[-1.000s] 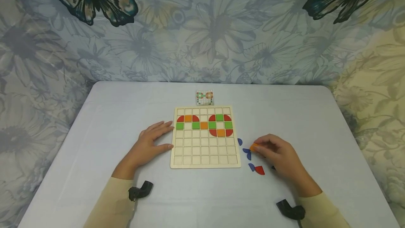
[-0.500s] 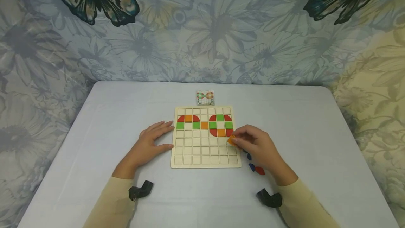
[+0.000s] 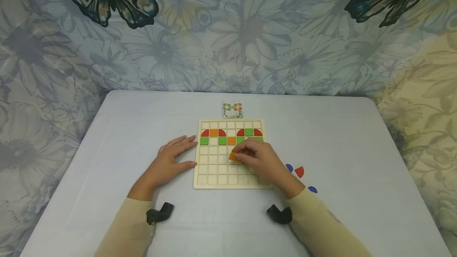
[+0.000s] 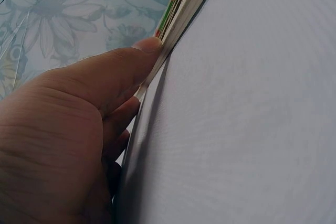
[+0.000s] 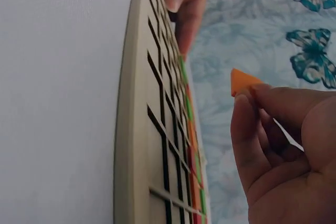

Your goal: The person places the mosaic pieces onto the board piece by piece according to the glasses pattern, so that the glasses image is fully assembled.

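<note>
A wooden grid board (image 3: 213, 169) lies on the table, with red quarter-round, green square and orange square tiles set in its upper rows. Over the middle of the grid my right hand (image 3: 263, 159) pinches an orange tile (image 3: 233, 156) between thumb and fingers. The right wrist view shows that orange tile (image 5: 242, 81) held apart from the board's surface. My left hand (image 3: 170, 162) rests at the board's left side, fingers extended and tips touching its edge. In the left wrist view the thumb (image 4: 118, 69) lies against that edge. My right hand hides several set tiles.
A small printed pattern card (image 3: 232, 109) stands just beyond the board. To the right lie loose pieces: a blue piece (image 3: 289, 168), a red quarter-round (image 3: 299, 172) and another blue piece (image 3: 312, 189). The right forearm covers the tabletop near them.
My right hand has carried the orange tile leftward from the loose pieces to above the board's middle. My left hand has stayed at the board's edge.
</note>
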The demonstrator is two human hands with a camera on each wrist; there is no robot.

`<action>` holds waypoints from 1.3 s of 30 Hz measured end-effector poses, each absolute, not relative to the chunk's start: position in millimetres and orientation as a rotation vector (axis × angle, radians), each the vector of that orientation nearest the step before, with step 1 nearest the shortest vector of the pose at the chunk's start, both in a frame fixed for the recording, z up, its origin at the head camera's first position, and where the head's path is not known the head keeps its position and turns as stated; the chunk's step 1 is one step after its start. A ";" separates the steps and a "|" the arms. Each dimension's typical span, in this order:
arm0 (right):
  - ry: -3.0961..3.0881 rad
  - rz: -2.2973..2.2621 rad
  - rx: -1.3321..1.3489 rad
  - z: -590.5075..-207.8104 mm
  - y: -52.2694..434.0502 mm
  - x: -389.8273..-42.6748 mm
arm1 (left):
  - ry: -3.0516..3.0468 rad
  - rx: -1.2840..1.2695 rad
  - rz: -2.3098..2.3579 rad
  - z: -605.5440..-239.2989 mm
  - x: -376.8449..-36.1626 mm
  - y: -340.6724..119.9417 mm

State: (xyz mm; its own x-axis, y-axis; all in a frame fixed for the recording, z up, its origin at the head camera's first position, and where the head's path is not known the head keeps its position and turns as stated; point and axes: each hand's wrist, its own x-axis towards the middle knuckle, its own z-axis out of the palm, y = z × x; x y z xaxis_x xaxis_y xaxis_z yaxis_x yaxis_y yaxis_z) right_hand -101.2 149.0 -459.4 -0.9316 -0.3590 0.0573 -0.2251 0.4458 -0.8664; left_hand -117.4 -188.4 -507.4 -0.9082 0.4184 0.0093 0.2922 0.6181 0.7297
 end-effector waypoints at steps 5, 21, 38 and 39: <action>2.579 -1.424 -0.512 -465.6 127.8 -108.5 | 2.676 0.578 1.153 -507.1 -117.3 -189.0; 2.588 -1.227 -0.505 -472.9 91.9 -136.7 | 2.663 0.595 1.166 -506.7 -118.7 -187.9; 2.598 -1.169 -0.528 -474.7 85.9 -137.7 | 2.666 0.588 1.173 -506.1 -118.1 -188.2; 2.590 -1.174 -0.524 -474.9 86.1 -137.9 | 2.666 0.585 1.172 -506.5 -118.0 -188.4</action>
